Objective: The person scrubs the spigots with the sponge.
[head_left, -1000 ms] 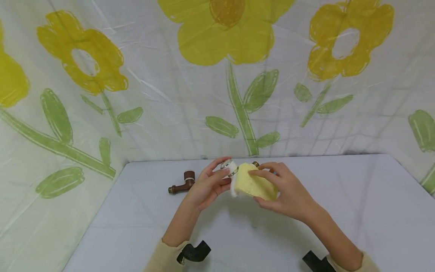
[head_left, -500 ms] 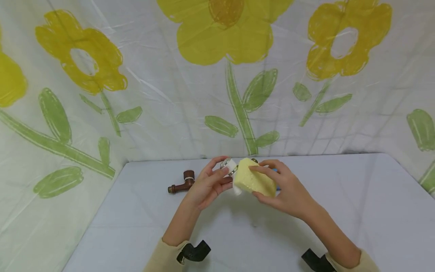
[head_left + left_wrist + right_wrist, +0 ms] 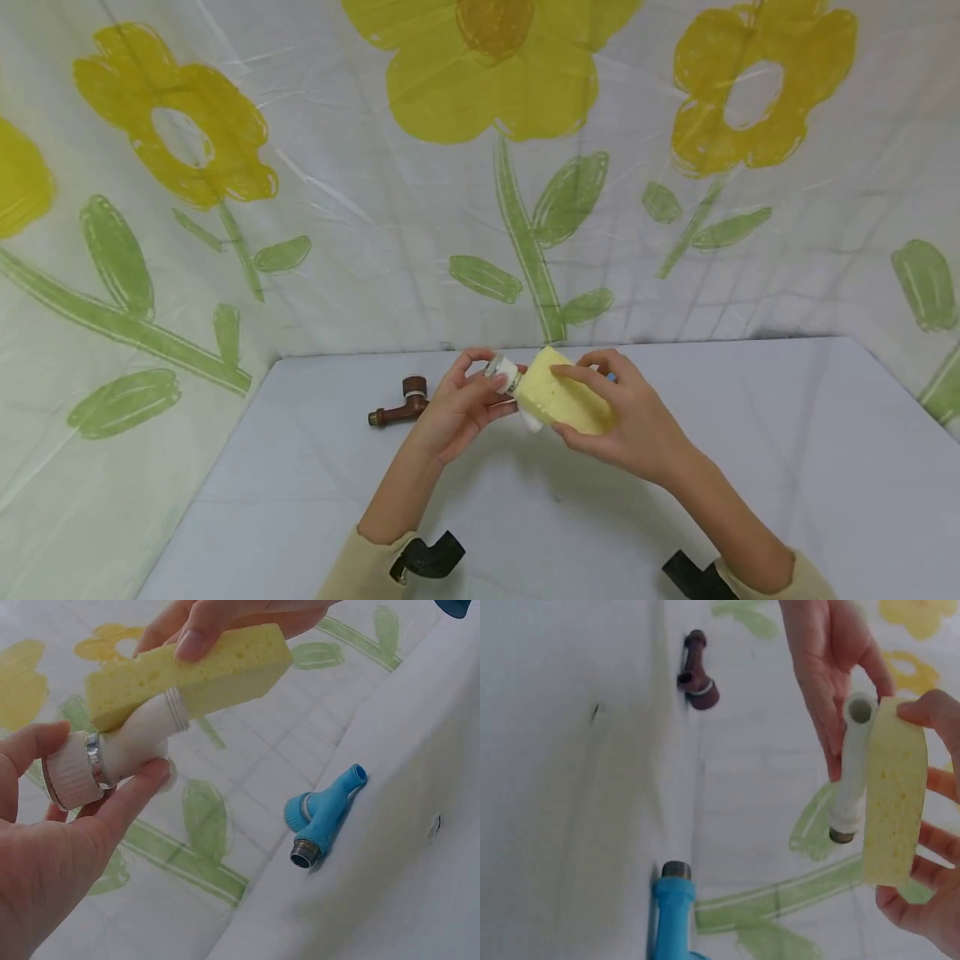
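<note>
My left hand (image 3: 467, 412) holds a white tap (image 3: 139, 746) by its ribbed knob, between thumb and fingers, raised above the table. In my right hand (image 3: 641, 425) is a yellow sponge (image 3: 562, 396), pinched between thumb and fingertips. One broad face of the sponge lies against the tap's body, as the right wrist view shows. From the head camera the sponge covers most of the tap; only the knob and the tip of the spout show. The tap's open spout (image 3: 861, 712) and threaded metal end (image 3: 841, 836) appear in the right wrist view.
On the white table (image 3: 315, 500), a brown tap (image 3: 405, 404) lies left of my hands. A blue tap (image 3: 330, 810) lies toward the right, mostly hidden behind my right hand in the head view. A curtain with yellow flowers (image 3: 491, 75) hangs behind the table.
The sponge has shifted slightly along the white tap and tilted, now covering the tap's threaded end in the head view. The tap's spout has swung a little right. Both hands keep their grips.
</note>
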